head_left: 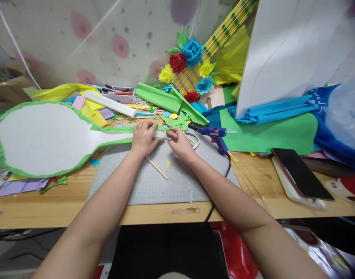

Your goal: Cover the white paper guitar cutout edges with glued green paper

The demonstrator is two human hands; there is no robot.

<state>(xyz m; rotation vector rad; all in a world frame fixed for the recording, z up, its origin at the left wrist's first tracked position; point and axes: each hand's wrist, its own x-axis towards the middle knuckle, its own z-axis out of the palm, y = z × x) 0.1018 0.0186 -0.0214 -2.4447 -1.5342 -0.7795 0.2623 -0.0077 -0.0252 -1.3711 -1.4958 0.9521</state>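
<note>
A white guitar-shaped board [46,139] lies flat with green paper wrapped round its edge. My left hand [144,137] is closed over its narrow neck, thumb toward the neck's end. At that end my right hand [179,143] has its fingers curled in; what they pinch is hidden. Scissors with pale handles [195,140] lie just behind my right hand, partly covered by it. Below the hands, a thin wooden stick [157,168] and a yellow paper scrap [167,165] rest on the grey cutting mat [122,190].
A blue glue gun [215,135] stands right of the hands, its black cord running over the table edge. Green paper [270,133] and a phone [301,172] lie farther right. Behind are paper scraps, a pen box [119,95] and a yellow paper guitar [189,73] with paper flowers.
</note>
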